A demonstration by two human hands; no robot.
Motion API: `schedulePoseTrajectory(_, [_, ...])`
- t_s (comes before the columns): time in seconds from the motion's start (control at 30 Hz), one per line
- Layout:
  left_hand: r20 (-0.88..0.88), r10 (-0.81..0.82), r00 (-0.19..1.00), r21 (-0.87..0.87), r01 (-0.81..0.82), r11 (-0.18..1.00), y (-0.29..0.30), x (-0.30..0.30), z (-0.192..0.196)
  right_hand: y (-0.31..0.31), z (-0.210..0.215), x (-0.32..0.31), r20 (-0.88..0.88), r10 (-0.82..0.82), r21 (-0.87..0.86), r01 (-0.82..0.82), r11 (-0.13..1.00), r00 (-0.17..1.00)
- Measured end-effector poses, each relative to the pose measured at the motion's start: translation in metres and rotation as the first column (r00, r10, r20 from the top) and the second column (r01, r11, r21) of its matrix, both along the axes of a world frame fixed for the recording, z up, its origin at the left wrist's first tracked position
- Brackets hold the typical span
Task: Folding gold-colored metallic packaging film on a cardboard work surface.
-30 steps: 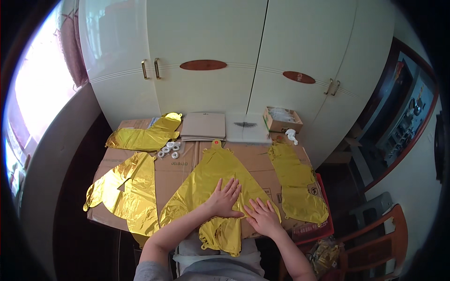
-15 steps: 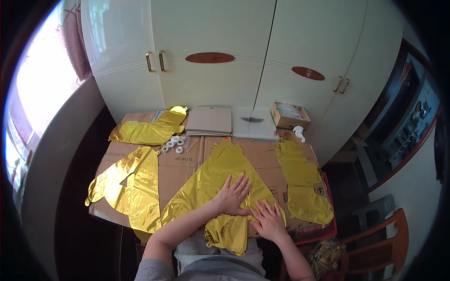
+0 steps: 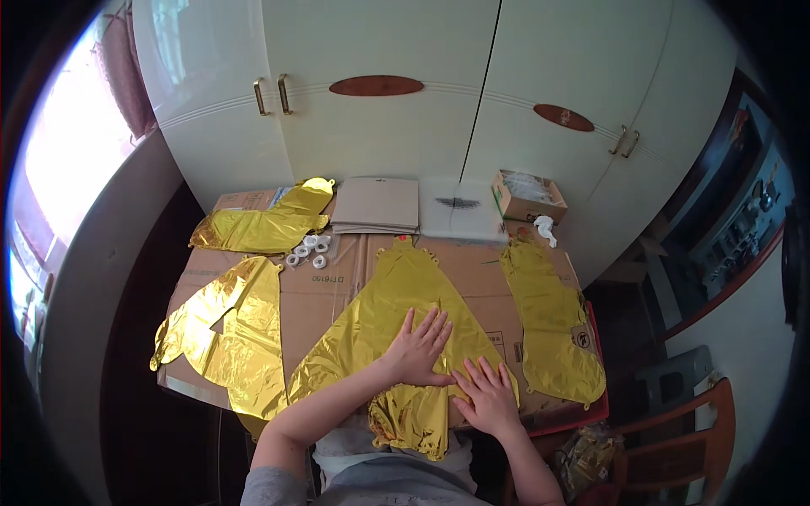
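Hands [image 3: 416, 352] flat on gold foil [image 3: 409, 282]

From the central foil balloon [image 3: 392, 312]: at ten o'clock, a short code [image 3: 325, 279] printed on the cardboard [image 3: 314, 308]; at one, illegible pale marks [image 3: 564, 116] on the oval plaque [image 3: 548, 111]; at three, a round sign [image 3: 581, 338] on the right-hand balloon [image 3: 547, 337].

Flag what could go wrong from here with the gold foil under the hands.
The middle gold foil overhangs the front of the cardboard-covered table, so it might slide off. The left hand and right hand, flat on it, could crease it. The left foil overhangs too and might snag.
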State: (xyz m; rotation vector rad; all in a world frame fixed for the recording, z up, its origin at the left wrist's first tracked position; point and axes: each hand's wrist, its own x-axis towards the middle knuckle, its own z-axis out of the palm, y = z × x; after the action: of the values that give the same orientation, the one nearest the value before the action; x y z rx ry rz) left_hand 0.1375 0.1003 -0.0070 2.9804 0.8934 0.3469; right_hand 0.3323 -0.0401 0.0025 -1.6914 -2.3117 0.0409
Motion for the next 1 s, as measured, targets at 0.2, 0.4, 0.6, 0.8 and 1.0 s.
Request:
schedulePoseTrajectory(0.2, [0.012, -0.019, 1.000, -0.010, 0.020, 1.000, 0.003, 0.003, 0.002, 0.000, -0.001, 0.000, -0.005, -0.015, -0.020, 0.014, 1.000, 1.000])
schedulePoseTrajectory(0.4, [0.021, -0.029, 0.999, -0.007, 0.029, 1.000, 0.003, 0.004, 0.000, 0.001, 0.002, -0.001, -0.014, -0.026, -0.036, 0.025, 0.999, 1.000])
schedulePoseTrajectory(0.6, [0.024, -0.026, 0.999, -0.003, 0.026, 1.000, 0.004, 0.007, -0.003, 0.001, 0.003, 0.001, -0.038, -0.035, -0.006, 0.035, 0.999, 0.999])
schedulePoseTrajectory(0.8, [0.042, -0.007, 0.999, 0.033, 0.006, 0.999, 0.004, 0.007, -0.005, -0.010, 0.013, 0.026, -0.236, -0.274, 0.036, 0.290, 0.956, 0.932])
schedulePoseTrajectory(1.0, [-0.118, -0.066, 0.991, -0.066, 0.058, 0.996, 0.000, -0.006, 0.024, -0.026, 0.025, 0.033, -0.176, -0.416, -0.070, 0.410, 0.909, 0.892])
